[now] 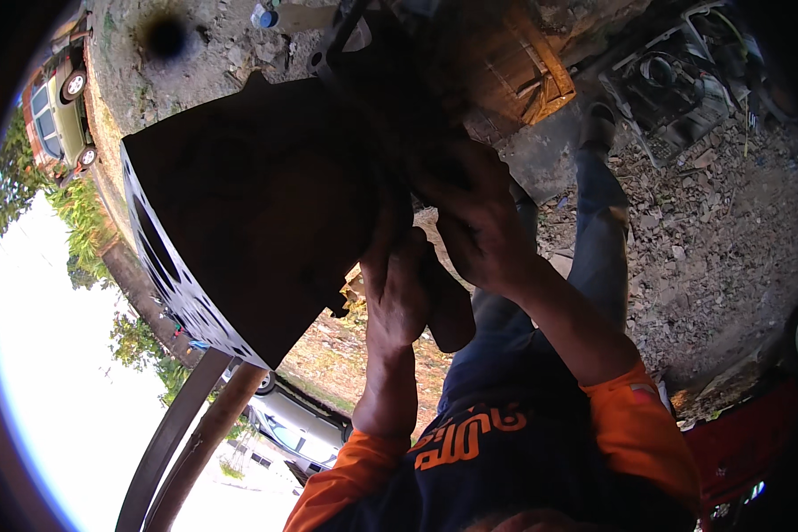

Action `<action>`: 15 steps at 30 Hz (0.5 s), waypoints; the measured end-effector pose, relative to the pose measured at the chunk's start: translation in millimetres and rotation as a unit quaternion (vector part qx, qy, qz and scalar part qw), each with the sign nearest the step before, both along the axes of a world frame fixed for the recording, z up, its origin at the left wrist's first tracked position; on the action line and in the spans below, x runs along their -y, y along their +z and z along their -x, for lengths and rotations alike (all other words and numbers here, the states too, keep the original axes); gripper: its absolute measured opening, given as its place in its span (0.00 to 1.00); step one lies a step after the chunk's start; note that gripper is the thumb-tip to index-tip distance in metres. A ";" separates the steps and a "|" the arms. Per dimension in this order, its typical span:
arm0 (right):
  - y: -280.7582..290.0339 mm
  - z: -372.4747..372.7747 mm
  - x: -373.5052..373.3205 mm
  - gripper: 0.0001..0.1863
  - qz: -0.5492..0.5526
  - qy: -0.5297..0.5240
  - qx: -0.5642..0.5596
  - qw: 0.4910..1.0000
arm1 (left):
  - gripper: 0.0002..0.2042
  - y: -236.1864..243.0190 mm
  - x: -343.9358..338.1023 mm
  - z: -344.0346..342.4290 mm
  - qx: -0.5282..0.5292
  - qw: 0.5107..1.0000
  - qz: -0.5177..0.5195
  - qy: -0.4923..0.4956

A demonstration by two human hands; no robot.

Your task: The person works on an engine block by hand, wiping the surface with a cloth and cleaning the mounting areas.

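A large dark metal part (248, 204), which looks like an engine block, fills the upper middle in deep shadow. Its pale, bright side face (173, 266) has holes of several sizes. My left hand (397, 288) is at its near right edge, fingers curled against dark pieces there. Beside that hand a dark cylindrical piece (450, 310) slants downward; whether I hold it cannot be told. Higher and to the right, my right hand (481, 222) has its fingers closed at the shadowed end of the part. What lies between the fingers is hidden in the dark.
A wooden crate (541, 75) stands at the upper right, near a pile of metal parts (669, 80). Rubble (683, 230) covers the ground on the right. Wooden posts (199, 439) rise at lower left. Parked vehicles include a green one (58, 115) and a white one (297, 426).
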State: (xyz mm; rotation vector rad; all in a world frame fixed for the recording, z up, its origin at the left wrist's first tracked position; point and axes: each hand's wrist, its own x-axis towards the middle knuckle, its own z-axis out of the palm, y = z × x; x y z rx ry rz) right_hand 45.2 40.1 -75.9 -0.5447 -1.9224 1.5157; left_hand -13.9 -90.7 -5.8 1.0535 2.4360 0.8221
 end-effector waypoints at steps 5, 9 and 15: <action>7.9 38.5 -23.3 0.28 0.023 0.011 -0.006 1.000 | 0.16 -0.4 4.8 -5.4 0.140 0.982 0.010 0.126; 9.5 20.4 -16.5 0.26 0.056 0.006 -0.024 0.998 | 0.16 2.8 -5.3 1.4 -0.069 0.997 0.007 -0.047; 4.5 12.2 -1.1 0.29 0.048 -0.009 -0.035 0.998 | 0.17 -2.3 1.9 -1.1 0.139 0.985 -0.044 0.090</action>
